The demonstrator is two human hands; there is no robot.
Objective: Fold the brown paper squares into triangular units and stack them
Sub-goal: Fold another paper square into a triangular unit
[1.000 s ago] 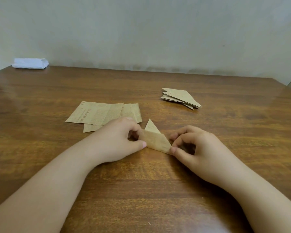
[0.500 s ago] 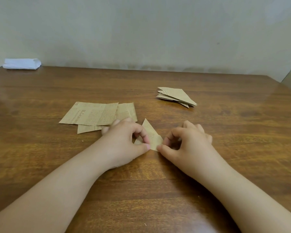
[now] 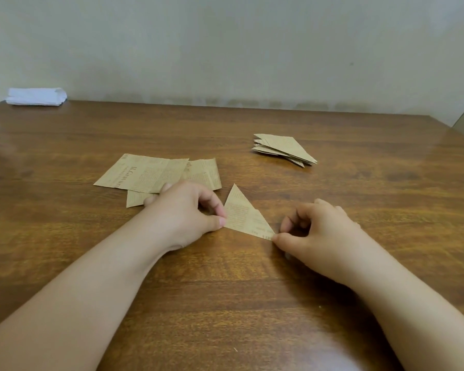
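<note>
A folded brown paper triangle (image 3: 242,214) lies flat on the wooden table (image 3: 225,290) between my hands. My left hand (image 3: 184,210) pinches its left corner with thumb and forefinger. My right hand (image 3: 316,231) has its fingers curled, and its thumb tip touches the triangle's right corner; whether it grips the paper I cannot tell. Several unfolded brown printed sheets (image 3: 148,174) lie overlapping behind my left hand. A stack of finished triangles (image 3: 284,148) sits further back on the right.
A folded white cloth (image 3: 36,96) rests at the table's far left corner against the pale wall. The table's right edge runs close to the stack's far side.
The folded piece has been flattened into a full triangle. My right hand slid to the right along its lower edge to the right corner. My left hand stayed at the left corner.
</note>
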